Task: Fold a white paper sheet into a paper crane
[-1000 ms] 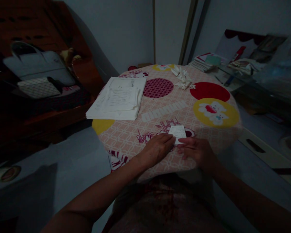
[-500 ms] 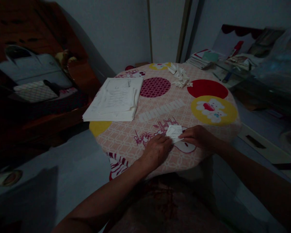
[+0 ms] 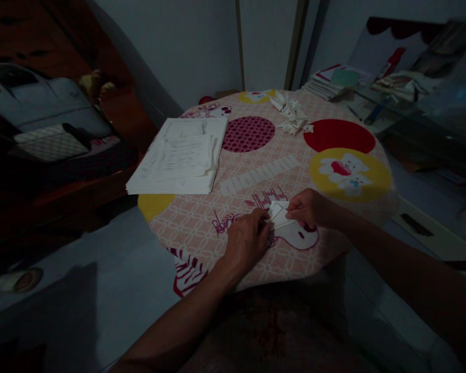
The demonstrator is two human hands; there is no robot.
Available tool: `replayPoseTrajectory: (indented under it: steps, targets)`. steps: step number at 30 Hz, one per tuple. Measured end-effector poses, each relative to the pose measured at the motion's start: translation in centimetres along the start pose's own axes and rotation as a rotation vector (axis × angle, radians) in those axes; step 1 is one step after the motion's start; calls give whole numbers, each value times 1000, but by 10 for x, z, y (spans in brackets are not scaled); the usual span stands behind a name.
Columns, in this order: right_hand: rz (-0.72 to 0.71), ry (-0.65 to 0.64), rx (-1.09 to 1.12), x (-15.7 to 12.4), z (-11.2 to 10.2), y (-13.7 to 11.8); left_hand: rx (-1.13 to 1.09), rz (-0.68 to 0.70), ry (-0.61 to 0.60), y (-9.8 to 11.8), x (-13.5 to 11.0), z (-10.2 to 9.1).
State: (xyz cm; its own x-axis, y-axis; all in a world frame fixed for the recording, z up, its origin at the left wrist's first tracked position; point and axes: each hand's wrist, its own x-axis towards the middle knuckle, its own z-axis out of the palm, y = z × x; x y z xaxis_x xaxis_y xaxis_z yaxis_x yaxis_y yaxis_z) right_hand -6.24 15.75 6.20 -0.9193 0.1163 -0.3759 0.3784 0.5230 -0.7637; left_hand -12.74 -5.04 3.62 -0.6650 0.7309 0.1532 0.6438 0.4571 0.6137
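Two-handed fold, by the look of it, on a small white paper [image 3: 278, 215] lying near the front edge of the round table [image 3: 256, 173], on the printed pink cloth. Left hand [image 3: 246, 241] curled, fingertips pressed down on the paper's left edge. Right hand [image 3: 310, 207] loosely closed, thumb and forefinger pinching the paper's right side, with a flap seemingly lifted and turned over. Hard to tell in the dim light exactly how far over.

For a clean crease, probably best done like this:

- Pin the sheet firmly with the left fingertips to stop any sliding on the soft cloth.
- Bring the pinched part across with the right hand to an edge-on-edge match, and check the alignment before pressing.
- Flatten from the middle of the fold outward with a fingertip or nail rather than from one end, to avoid skewing thin paper.
- Go light with the pinch to spare the sheet wrinkles or tears.
- Work close to the front edge, as now, well apart from the stack of sheets [image 3: 178, 163] at the table's left and the heap of small folded white pieces [image 3: 291, 111] at the far side, to avoid brushing either.

Grey bag [image 3: 42, 103] on the dark wooden furniture to the left, off the table.
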Motion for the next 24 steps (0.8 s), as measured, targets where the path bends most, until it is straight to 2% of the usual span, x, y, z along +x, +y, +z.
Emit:
replayPoseTrajectory:
  steps: [4,8,11,17,24]
  targets:
    - [36,31,-23,-1,2,-3,23,65,0,-1,1,1]
    - [78,52,-60,-1,4,-5,85,134,-63,0,4,1]
    - [53,69,-130,-1,4,-7,111,131,-94,1,6,0]
    - [61,47,-117,-1,3,-6,77,113,-63,0,5,2]
    - [-35,88,-236,1,4,-3,88,136,-41,-1,4,4]
